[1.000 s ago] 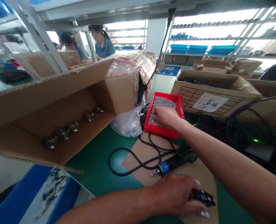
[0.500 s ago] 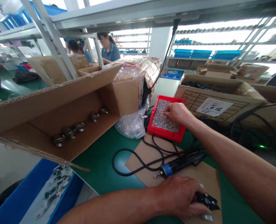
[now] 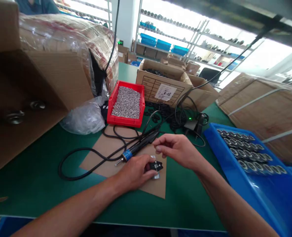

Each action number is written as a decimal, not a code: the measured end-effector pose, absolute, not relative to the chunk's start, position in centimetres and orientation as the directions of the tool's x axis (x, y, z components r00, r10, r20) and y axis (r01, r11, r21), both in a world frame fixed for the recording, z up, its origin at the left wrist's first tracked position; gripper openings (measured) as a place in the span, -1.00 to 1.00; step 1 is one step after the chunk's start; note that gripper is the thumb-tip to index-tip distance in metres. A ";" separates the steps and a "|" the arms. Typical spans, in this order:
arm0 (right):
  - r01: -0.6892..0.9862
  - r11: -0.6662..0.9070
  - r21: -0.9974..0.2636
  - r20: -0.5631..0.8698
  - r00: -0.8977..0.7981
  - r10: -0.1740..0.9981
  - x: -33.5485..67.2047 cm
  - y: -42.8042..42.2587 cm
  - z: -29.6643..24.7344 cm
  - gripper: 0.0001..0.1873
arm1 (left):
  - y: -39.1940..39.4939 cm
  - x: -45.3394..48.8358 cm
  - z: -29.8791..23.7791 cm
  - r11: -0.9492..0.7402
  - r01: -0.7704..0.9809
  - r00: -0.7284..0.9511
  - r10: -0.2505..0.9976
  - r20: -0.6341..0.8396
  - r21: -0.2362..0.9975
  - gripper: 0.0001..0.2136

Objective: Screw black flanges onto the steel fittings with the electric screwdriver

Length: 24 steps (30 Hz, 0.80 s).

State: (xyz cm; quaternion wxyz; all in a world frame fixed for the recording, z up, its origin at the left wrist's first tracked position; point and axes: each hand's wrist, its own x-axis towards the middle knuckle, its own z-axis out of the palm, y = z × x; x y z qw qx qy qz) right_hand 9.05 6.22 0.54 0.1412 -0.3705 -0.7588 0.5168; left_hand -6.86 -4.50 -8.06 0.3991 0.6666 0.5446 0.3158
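My left hand [image 3: 137, 171] is closed around a small black part with holes and a pale metal piece [image 3: 156, 166], low over a sheet of brown cardboard [image 3: 158, 189]. My right hand [image 3: 178, 150] hovers just above and to the right of that part, thumb and fingers pinched together; what lies between them is too small to make out. Beside my left hand rests a black electric screwdriver [image 3: 136, 148] with a blue band, its bit pointing left. Farther back stands a red bin [image 3: 125, 122] filled with tiny shiny metal pieces that look like screws.
An open carton [image 3: 49, 75] with round metal parts occupies the left, a crumpled plastic bag [image 3: 84, 117] beside it. Black cable [image 3: 72, 149] loops over the green table. A labelled carton [image 3: 151, 87] stands behind. Rows of metal parts fill part of a blue tray [image 3: 249, 184] at right.
My right hand has come out of the red bin and moved near the part in my left hand. The head view has turned right, bringing the blue tray into sight.
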 end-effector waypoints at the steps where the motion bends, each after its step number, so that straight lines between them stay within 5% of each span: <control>1: 0.428 0.189 -0.884 -0.185 -0.690 0.700 10.0 5.8 -0.5 -0.85 | -4.5 -6.8 -8.1 -0.086 0.473 0.204 0.979 -0.014 0.877 -0.75; 9: 0.300 0.395 -0.868 -0.016 -0.813 0.582 11.6 4.3 -4.1 -0.95 | -4.4 -6.6 -7.8 -0.075 0.488 0.196 0.980 -0.025 0.870 -0.87; 12: 0.263 0.267 -0.927 -0.047 -0.787 0.615 11.4 3.9 -4.5 -0.97 | -4.4 -6.6 -8.0 -0.091 0.488 0.196 0.981 -0.007 0.868 -0.84; 19: 0.114 -0.324 -0.939 -0.317 -0.650 0.690 10.1 2.2 -5.9 -0.76 | -4.4 -6.6 -8.1 -0.074 0.496 0.185 0.983 -0.021 0.865 -0.84; 24: 0.070 -0.456 -0.887 -0.415 -0.554 0.722 9.7 1.5 -6.2 -0.80 | -4.3 -6.5 -8.1 -0.082 0.496 0.189 0.982 -0.015 0.864 -0.84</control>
